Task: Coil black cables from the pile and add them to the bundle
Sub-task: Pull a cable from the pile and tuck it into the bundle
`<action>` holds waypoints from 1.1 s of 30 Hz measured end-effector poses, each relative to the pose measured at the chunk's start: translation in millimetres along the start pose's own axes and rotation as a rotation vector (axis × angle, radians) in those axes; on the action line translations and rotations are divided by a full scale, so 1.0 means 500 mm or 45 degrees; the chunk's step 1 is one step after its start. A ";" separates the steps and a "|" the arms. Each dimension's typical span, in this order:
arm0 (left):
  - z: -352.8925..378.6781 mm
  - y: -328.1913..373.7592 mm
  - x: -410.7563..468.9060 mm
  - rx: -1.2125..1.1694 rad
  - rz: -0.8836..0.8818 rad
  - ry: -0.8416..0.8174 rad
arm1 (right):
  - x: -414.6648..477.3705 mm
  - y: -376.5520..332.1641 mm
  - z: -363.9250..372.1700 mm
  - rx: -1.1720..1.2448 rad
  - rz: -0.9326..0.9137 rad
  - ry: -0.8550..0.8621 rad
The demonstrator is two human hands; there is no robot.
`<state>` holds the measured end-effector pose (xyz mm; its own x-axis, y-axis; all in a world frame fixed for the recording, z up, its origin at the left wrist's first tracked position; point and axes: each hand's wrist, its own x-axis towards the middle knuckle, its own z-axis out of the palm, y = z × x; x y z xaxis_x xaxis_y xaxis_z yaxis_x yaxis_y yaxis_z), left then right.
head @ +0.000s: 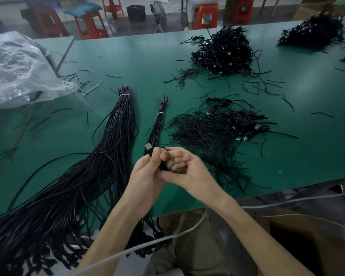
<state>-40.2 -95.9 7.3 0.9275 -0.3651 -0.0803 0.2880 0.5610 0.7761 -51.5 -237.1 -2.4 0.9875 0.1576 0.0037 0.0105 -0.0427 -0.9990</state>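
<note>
Green counter [127, 56] carries it all. Along its left side lies the big bundle [100, 148], tied near its far end, with a small bundle [157, 124] just right of it. At the near edge the left hand [145, 174] pinches a cable [148, 148], plug upward, and the right hand [189, 172] curls round its loops. I'd judge this is coiling under way. Next it needs the wraps finished, then laying the cable with a bundle. The pile [213, 132] lies to the right.
</note>
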 end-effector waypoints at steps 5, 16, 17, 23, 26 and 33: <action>-0.025 0.038 -0.003 0.252 -0.058 -0.291 | -0.014 -0.001 0.001 -0.129 -0.140 0.139; -0.032 0.064 -0.020 1.437 0.130 0.031 | -0.005 0.008 -0.011 -0.569 -0.319 0.167; -0.035 0.063 -0.019 1.459 0.125 0.051 | -0.005 0.009 -0.014 -0.582 -0.309 0.144; -0.058 0.055 -0.017 1.267 0.050 0.240 | -0.006 0.021 -0.020 -0.862 -0.320 -0.026; -0.071 0.046 -0.008 1.384 -0.042 0.233 | -0.010 0.031 -0.019 -1.126 -0.382 -0.136; -0.080 0.027 0.004 1.969 -0.178 -0.234 | -0.010 0.041 -0.031 -1.407 -0.417 -0.292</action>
<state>-24.8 -59.4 -7.6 0.8413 -0.4944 -0.2187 -0.2564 -0.7210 0.6437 -53.6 -254.3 -22.0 0.8619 0.4893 0.1330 0.5011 -0.7821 -0.3703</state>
